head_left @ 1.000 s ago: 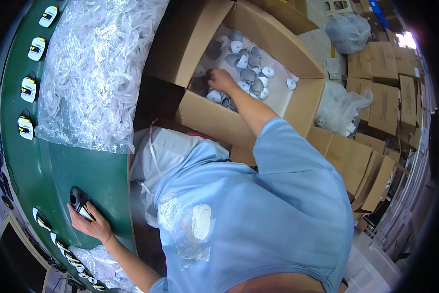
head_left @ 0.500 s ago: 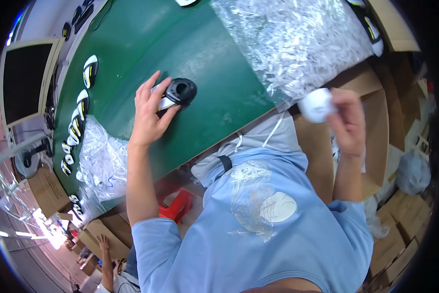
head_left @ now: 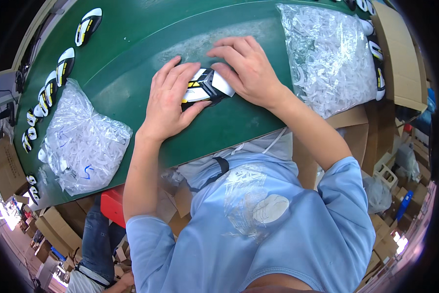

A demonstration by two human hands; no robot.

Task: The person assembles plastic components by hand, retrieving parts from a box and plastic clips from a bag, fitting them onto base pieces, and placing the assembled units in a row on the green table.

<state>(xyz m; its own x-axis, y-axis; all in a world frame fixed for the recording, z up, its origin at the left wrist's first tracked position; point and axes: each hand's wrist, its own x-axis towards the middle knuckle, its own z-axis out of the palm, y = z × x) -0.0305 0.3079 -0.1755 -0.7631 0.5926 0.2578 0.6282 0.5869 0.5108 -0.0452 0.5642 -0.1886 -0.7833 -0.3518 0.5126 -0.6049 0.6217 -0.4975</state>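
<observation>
A rounded white, black and yellow plastic casing (head_left: 200, 88) lies on the green tabletop in front of me. My left hand (head_left: 169, 100) grips its left end, fingers along the far side and thumb along the near side. A smooth white cover (head_left: 223, 84) sits at the casing's right end; whether it is fastened cannot be seen. Beside it, my right hand (head_left: 249, 71) has its thumb against the cover's far edge. Its other fingers are curved and spread apart above the tabletop, with nothing between them and the thumb.
A clear bag of translucent plastic pieces (head_left: 85, 146) lies left, another bag (head_left: 322, 58) right. Similar casings (head_left: 65, 66) line the left edge; more stand far right near a carton (head_left: 400, 58). An open cardboard box (head_left: 349, 132) adjoins the table's right front. Another person (head_left: 95, 244) is lower left.
My right hand has come from beside the right bag to the casing, bringing the white cover onto its right end. The casing's dark round opening no longer shows. The view has shifted.
</observation>
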